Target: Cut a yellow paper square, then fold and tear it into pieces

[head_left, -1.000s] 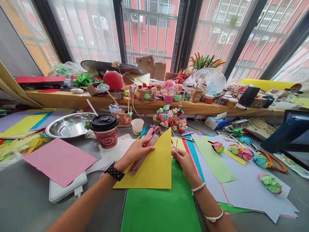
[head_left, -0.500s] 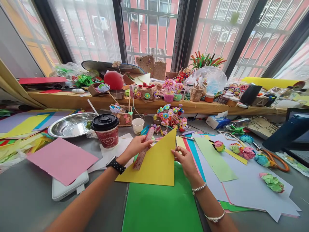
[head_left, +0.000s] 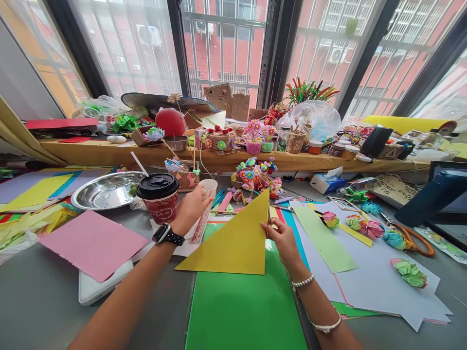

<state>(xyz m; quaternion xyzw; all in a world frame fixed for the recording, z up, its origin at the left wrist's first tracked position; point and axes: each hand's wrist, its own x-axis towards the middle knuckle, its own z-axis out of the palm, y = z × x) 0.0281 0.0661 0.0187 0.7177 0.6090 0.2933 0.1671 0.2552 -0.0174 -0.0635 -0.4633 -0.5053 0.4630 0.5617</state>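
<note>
My left hand [head_left: 195, 206] is closed on a ruler [head_left: 200, 227], a slim pinkish-red patterned strip, held tilted between the coffee cup [head_left: 158, 201] and the paper. The yellow paper [head_left: 237, 243] has a long slanting edge and lies over a green sheet or board [head_left: 244, 311], its tip pointing up and away. At its right edge, the fingers of my right hand [head_left: 280, 236] pinch the paper. A thin dark metal piece shows by those fingertips; its kind is hard to make out. Behind the left hand stands a white paper cup [head_left: 209, 187].
Left are a metal dish [head_left: 105, 192] and pink paper [head_left: 93, 245] on a white box-like device [head_left: 104, 287]. On the right lie light green paper [head_left: 324, 238], white sheets, paper flower buds [head_left: 408, 272] and orange-handled scissors [head_left: 416, 240]. Craft flowers [head_left: 255, 172] stand behind.
My left hand has lifted the ruler off the yellow paper and carried it left and away, beside the cups. My right hand has stayed at the paper's right edge.
</note>
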